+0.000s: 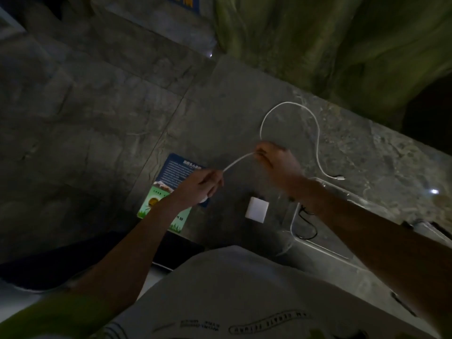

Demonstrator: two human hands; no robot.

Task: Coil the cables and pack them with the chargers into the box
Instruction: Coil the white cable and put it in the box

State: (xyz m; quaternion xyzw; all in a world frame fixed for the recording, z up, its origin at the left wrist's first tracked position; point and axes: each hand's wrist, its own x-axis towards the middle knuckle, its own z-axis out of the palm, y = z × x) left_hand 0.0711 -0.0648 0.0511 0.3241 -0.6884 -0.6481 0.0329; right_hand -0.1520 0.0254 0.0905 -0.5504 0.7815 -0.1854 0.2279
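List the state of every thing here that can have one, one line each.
white cable: uncoiled, one stretch pulled between both hands, the rest looped on the table.
left hand: pinches the cable.
right hand: pinches the cable.
white charger: lying on the table, outside the box, untouched.
clear box: no lid seen on it.
black cable: loose inside the box.

Dim grey stone counter (220, 106): white cable (238, 162) pulled taut between left hand (203, 183) and right hand (278, 165), each pinching it, with the remainder looping across the counter beyond the right hand to a connector (340, 177). White cube charger (257, 209) lying between the forearms, just beside a clear plastic box (293, 216) containing a black cable (308, 226). Blue-and-green printed card (168, 192) beneath the left hand; green curtain (330, 45) behind the counter.
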